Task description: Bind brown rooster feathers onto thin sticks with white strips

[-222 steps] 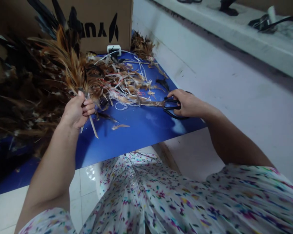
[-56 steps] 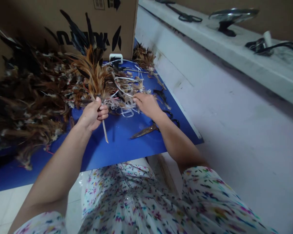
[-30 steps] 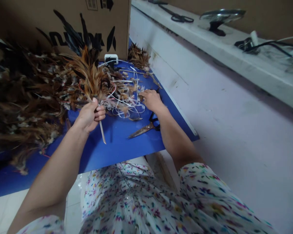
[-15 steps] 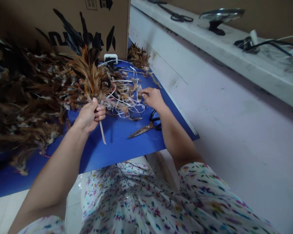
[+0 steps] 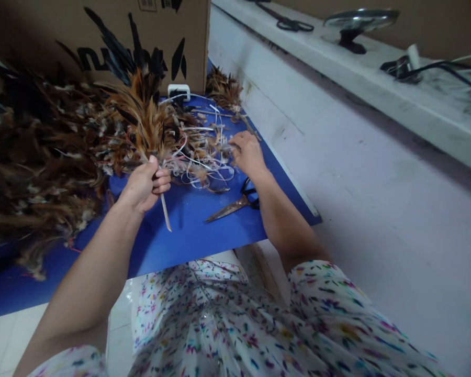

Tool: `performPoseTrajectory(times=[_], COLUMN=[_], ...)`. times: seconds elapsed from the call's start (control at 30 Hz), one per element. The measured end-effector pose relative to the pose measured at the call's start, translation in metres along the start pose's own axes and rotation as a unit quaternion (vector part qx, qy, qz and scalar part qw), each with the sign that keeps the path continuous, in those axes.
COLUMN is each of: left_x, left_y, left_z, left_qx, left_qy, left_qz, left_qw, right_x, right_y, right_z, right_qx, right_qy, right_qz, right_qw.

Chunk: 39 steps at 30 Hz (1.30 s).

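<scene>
Wrapped around a thin pale stick, my left hand (image 5: 147, 183) holds a feather duster (image 5: 143, 123) upright. Brown feathers with long dark plumes fan out above the fist, and the bare stick end points down below it. My right hand (image 5: 249, 152) is at the right edge of the loose feathers, with bent, closed fingers; what they pinch, if anything, I cannot make out. White ribbon (image 5: 210, 170) lies in loops between the two hands. Black-handled scissors (image 5: 230, 209) with rusty blades rest just below my right wrist.
A large heap of brown feathers (image 5: 43, 157) covers the left of the blue tabletop (image 5: 188, 241). Behind stands a cardboard box (image 5: 196, 31), with a white plastic frame (image 5: 178, 91) before it. The wall (image 5: 337, 173) closes the right; another pair of scissors (image 5: 294, 24) lies on its ledge.
My right hand has moved slightly right and up, its wrist turning so that more of its back shows. My left hand and the duster have hardly moved.
</scene>
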State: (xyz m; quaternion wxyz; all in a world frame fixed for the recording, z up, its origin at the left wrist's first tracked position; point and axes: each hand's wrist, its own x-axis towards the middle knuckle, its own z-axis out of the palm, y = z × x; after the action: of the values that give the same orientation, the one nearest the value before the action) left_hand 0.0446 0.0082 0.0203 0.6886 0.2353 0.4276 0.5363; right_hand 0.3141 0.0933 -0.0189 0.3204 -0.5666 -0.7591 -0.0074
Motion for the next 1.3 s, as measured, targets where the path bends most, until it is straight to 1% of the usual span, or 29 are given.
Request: performPoseTrajectory(times=[0.1, 0.23, 0.33, 0.4, 0.47, 0.63, 0.73, 0.87, 0.93, 1.07, 1.3], left_x=[0.001, 0.002, 0.001, 0.0, 0.0, 0.0, 0.001, 0.003, 0.002, 0.001, 0.003], left_y=[0.0, 0.001, 0.002, 0.003, 0.004, 0.005, 0.005, 0.005, 0.005, 0.005, 0.003], left_z=[-0.002, -0.005, -0.005, -0.005, -0.005, -0.005, -0.006, -0.007, -0.007, -0.004, -0.008], left_qx=[0.009, 0.005, -0.006, -0.014, -0.023, -0.033, -0.028, -0.02, -0.018, -0.019, -0.024], left_qy=[-0.009, -0.024, -0.029, -0.031, -0.03, -0.022, -0.025, -0.028, -0.022, -0.011, -0.033], left_qz=[0.005, 0.015, 0.021, 0.023, 0.025, 0.02, 0.022, 0.025, 0.023, 0.016, 0.021], left_qw=[1.0, 1.0, 0.999, 0.999, 0.999, 0.999, 0.999, 0.999, 0.999, 1.0, 0.999], right_x=[-0.002, -0.008, -0.012, -0.012, -0.01, -0.005, -0.004, -0.003, -0.003, -0.001, 0.001], right_y=[-0.011, -0.028, -0.034, -0.034, -0.032, -0.025, -0.024, -0.022, -0.019, -0.012, -0.009], right_z=[0.003, 0.007, 0.01, 0.012, 0.013, 0.011, 0.006, 0.003, 0.004, 0.011, 0.015], right_qx=[-0.006, -0.012, -0.057, -0.071, -0.059, 0.058, 0.129, 0.199, 0.231, 0.282, 0.33], right_qy=[-0.055, -0.142, -0.204, -0.224, -0.211, -0.1, -0.039, 0.011, 0.019, 0.006, -0.019], right_qz=[-0.055, -0.115, -0.116, -0.105, -0.092, -0.07, -0.028, 0.032, 0.049, 0.068, 0.098], right_qw=[0.997, 0.983, 0.971, 0.966, 0.971, 0.991, 0.991, 0.979, 0.971, 0.957, 0.939])
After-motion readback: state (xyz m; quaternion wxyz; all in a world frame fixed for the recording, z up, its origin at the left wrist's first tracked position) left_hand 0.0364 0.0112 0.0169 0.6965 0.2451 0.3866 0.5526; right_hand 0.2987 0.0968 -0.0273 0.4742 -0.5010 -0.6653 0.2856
